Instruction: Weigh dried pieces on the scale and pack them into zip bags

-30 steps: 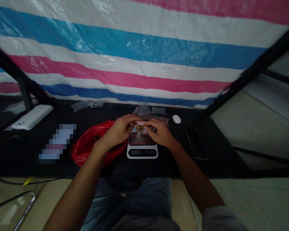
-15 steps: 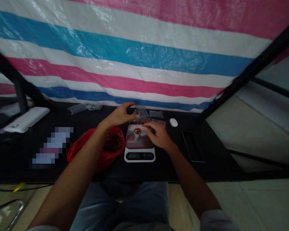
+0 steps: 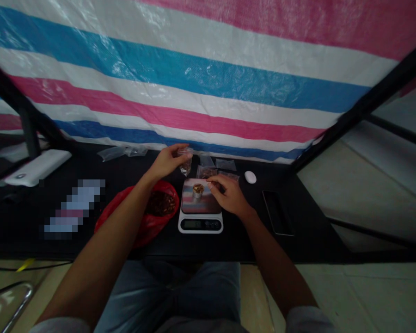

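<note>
My left hand pinches the top of a small clear plastic bag with brown bits in it, held upright just behind the scale. A white kitchen scale with a shiny plate and a small display stands in front of me. On its plate sits a small metal cup filled with golden-brown pieces. My right hand hovers at the plate's right back edge, thumb and fingers closed together; whatever they hold is too small to tell. Left of the scale, a red plastic bag lies open around dark brown pieces.
Behind the scale lie more filled clear bags and flat clear bags. A white mouse and a dark phone-like slab are on the right. At left are a white device and clear plastic bags.
My left hand has taken hold of a filled clear bag from behind the scale and lifted it slightly leftward. My right hand has stayed beside the cup.
</note>
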Tool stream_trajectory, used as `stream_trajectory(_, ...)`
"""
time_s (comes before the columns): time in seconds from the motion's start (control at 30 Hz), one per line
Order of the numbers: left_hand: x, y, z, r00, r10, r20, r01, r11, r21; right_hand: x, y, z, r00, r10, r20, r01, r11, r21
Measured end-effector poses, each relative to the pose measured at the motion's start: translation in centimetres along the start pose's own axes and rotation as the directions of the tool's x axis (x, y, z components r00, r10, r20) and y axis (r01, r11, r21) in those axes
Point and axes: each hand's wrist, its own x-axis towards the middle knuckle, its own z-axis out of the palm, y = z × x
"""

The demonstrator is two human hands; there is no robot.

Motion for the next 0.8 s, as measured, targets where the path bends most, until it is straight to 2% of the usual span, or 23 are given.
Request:
stream_trajectory(0.1,-1.2,1.7,-1.6,0.989,0.073,-0.132,-0.080,0.995,-0.050,0.0,0.0,0.1,1.000,0.005,0.005,-0.005,1.000,0.010)
stream_trajectory(0.17,-2.7,2.8,-2.3,0.983,0.099,-0.157,-0.112,0.991,-0.077,-0.1,-0.1,0.1,1.000,0.009,0.008,-0.009,1.000,0.023)
stream_trajectory(0.23,-4.8,3.5,-2.7,0.987,0.109,-0.119,-0.112,0.993,-0.023,-0.1,-0.2,0.0,0.999,0.012,0.030,-0.013,1.000,0.028)
stream_trajectory(0.3,-7.1,3.8,-2.8,0.992,0.125,-0.019,-0.121,0.982,0.143,-0.2,-0.3,-0.2,0.998,0.012,0.070,-0.013,1.000,0.022)
stream_trajectory(0.4,-9.8,3.2,-2.5,0.975,0.110,0.193,-0.176,0.911,0.372,-0.2,-0.5,-0.4,0.992,0.006,0.124,-0.006,1.000,0.003)
stream_trajectory(0.47,-10.8,2.5,-2.0,0.965,0.068,0.252,-0.177,0.880,0.441,-0.3,-0.5,-0.4,0.990,0.007,0.138,-0.006,1.000,-0.014)
stream_trajectory(0.63,-10.8,1.0,-0.7,0.960,0.037,0.278,-0.175,0.854,0.491,-0.2,-0.1,0.2,0.990,0.002,0.142,0.003,1.000,-0.031)
stream_trajectory(0.8,-10.6,0.0,0.2,0.968,0.040,0.247,-0.157,0.867,0.473,-0.1,-0.2,0.5,0.991,0.000,0.136,0.006,0.999,-0.045)
